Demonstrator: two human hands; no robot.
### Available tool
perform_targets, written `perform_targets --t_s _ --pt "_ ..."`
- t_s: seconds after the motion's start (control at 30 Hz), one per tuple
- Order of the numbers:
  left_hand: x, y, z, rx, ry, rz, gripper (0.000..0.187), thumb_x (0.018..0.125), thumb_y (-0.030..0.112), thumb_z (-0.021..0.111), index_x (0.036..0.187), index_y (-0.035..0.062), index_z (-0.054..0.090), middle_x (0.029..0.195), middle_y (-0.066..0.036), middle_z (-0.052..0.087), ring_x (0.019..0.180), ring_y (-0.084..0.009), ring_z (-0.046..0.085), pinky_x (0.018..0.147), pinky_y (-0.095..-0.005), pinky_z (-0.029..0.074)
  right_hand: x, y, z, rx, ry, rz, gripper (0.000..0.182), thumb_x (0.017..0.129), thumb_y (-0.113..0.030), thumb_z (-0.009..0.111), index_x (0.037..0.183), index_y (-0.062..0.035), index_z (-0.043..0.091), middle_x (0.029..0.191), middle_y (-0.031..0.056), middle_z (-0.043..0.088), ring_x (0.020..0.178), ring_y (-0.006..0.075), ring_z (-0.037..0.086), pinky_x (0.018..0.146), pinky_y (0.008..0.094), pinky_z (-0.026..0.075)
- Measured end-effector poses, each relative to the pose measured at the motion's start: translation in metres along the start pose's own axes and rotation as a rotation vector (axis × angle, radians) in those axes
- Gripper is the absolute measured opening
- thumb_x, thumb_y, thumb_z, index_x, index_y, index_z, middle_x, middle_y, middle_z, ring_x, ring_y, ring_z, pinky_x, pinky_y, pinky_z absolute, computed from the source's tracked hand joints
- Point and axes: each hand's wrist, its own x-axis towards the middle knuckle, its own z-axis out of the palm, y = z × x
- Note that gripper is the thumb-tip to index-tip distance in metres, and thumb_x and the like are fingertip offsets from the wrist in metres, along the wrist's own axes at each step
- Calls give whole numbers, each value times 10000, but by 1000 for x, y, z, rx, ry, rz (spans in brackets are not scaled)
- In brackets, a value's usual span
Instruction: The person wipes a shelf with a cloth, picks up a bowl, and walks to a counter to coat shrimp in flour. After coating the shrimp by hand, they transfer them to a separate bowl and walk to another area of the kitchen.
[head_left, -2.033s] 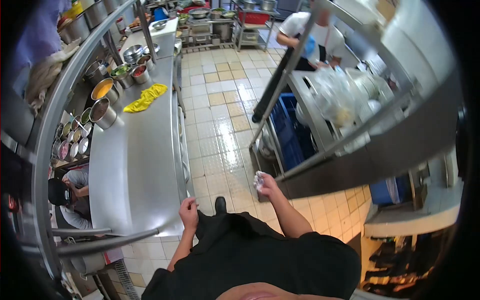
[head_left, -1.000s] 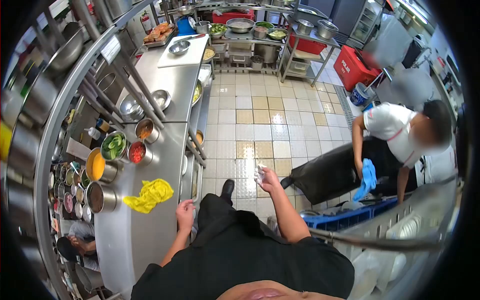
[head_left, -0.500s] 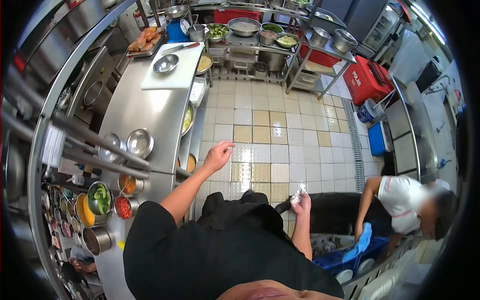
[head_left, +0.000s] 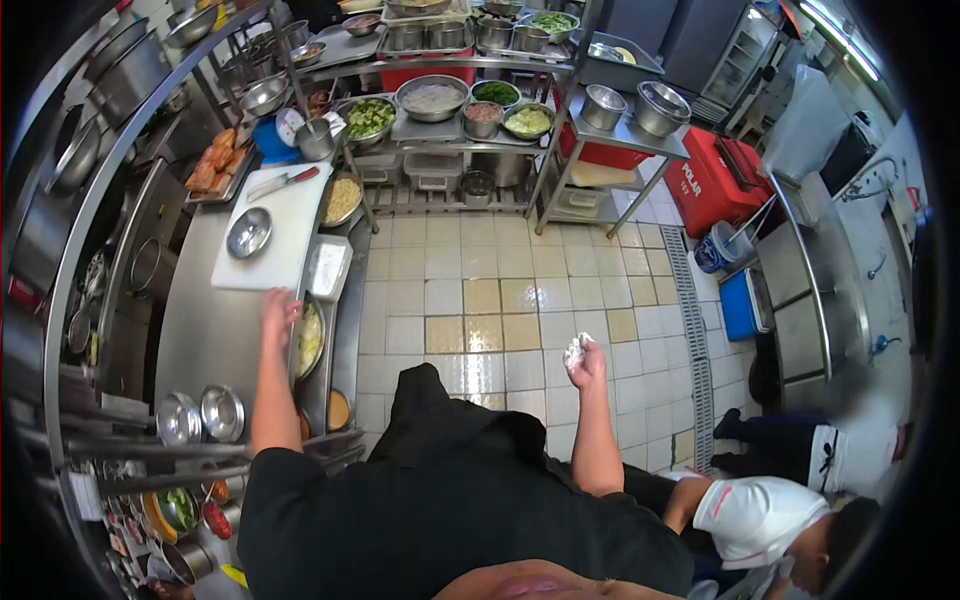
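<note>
My left hand (head_left: 280, 312) is over the front edge of the steel counter, its fingers apart and holding nothing. Just beyond it lies a white cutting board (head_left: 282, 225) carrying a metal bowl (head_left: 249, 233) and a knife with a red handle (head_left: 292, 177). Beside the hand, on a lower shelf, are a pan of pale chopped vegetables (head_left: 310, 338) and a white plastic tub (head_left: 328, 268). Out over the tiled floor, my right hand (head_left: 590, 366) is closed around a crumpled white wad (head_left: 577, 350), either cloth or paper.
Ahead stands a steel rack with bowls of cut food, including greens (head_left: 369, 118). To the right are a red cooler (head_left: 705, 180), a bucket (head_left: 722, 247) and a steel sink unit (head_left: 815, 260). A co-worker in a white shirt (head_left: 760, 515) bends at lower right; another person stands behind.
I have moved forward, so the cutting board and rack are closer. My left hand has shifted left to the counter edge. The wad stays in my right hand.
</note>
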Motion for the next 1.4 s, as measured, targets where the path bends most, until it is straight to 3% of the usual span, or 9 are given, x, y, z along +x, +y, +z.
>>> perform_targets --t_s 0.13,0.3,0.47,0.67,0.7,0.8,0.87,0.93,1.4 --pt "113 9 -19 -336 138 -128 680 864 378 591 1389 87 271 1283 -137 436 1019 -266 573 818 -423 493 40 -38 36 -23 62 -19 83 881 -159 487 818 -137 537 693 14 534 577 172 512 508 316 451" --pt "228 4 -45 -534 333 -327 1081 646 614 722 1407 83 168 1339 -177 342 1077 -349 502 838 -480 458 78 -61 -14 57 291 -57 128 895 -195 466 825 -141 559 706 25 560 590 180 526 517 341 466" --pt "284 9 -28 -467 650 -302 590 767 496 662 1038 15 456 801 -80 531 654 -182 552 598 -325 512 62 -95 -40 27 566 -114 170 899 -226 441 799 -153 557 695 18 561 593 171 524 528 339 447" --pt "275 36 46 -262 769 -102 275 841 169 488 1011 -30 571 898 -133 602 736 -228 597 658 -350 543 81 -104 -31 146 711 -190 218 938 -249 410 786 -160 538 667 -5 515 542 163 471 504 332 410" --pt "317 -9 15 -274 569 68 353 881 167 436 1158 -33 527 957 -150 605 787 -252 598 696 -380 556 92 -113 -25 103 682 -177 227 939 -247 403 781 -159 539 667 -6 515 543 162 472 503 334 411" --pt "320 -61 62 -300 230 426 90 877 107 481 812 80 538 680 -9 467 605 -162 494 667 -408 567 138 -127 1 44 764 -97 248 935 -222 382 761 -144 540 652 -1 519 537 163 473 484 321 411" --pt "248 46 208 -151 429 201 151 832 23 518 978 26 556 749 -32 535 572 -136 538 512 -308 559 179 -133 -30 3 612 -37 230 935 -253 412 842 -118 573 730 22 574 634 188 551 552 355 475" --pt "218 86 316 -141 280 201 236 826 13 511 1052 -1 577 879 -83 621 648 -145 606 505 -258 551 237 -163 -26 -76 462 56 219 935 -253 423 827 -127 567 710 17 563 615 183 544 533 351 471" --pt "143 100 617 87 -13 310 205 836 24 534 1032 26 595 843 -41 613 686 -120 603 541 -261 544 370 -321 1 54 316 -5 198 934 -229 407 912 -130 577 813 20 598 701 188 566 579 328 468"
